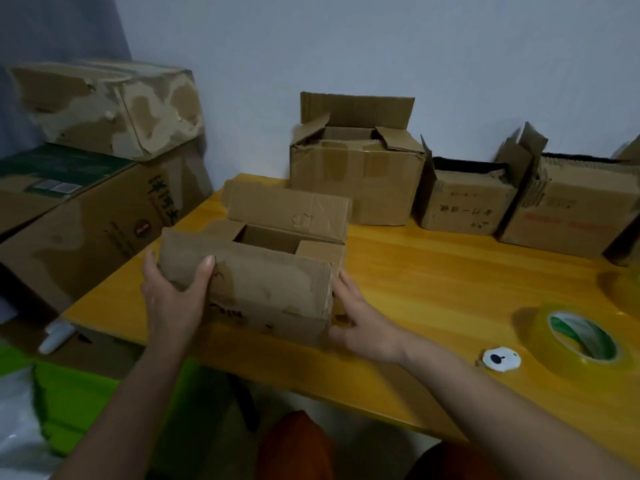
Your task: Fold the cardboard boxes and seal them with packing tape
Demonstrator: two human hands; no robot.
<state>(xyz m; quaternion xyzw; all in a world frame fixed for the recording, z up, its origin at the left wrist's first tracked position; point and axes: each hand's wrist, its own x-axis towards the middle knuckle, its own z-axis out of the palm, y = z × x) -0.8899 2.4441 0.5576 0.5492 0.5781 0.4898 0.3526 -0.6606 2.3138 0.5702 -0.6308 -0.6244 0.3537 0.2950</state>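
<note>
The small cardboard box sits on the yellow table between both hands, its top flaps still open. The left hand grips its near-left flap corner, thumb curled over the front; the right hand lies flat-fingered against its right end. A packing tape roll rests well right of the right hand.

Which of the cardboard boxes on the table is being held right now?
The nearest box, at the table's front edge: both hands grip its ends. The three by the wall stand untouched.
</note>
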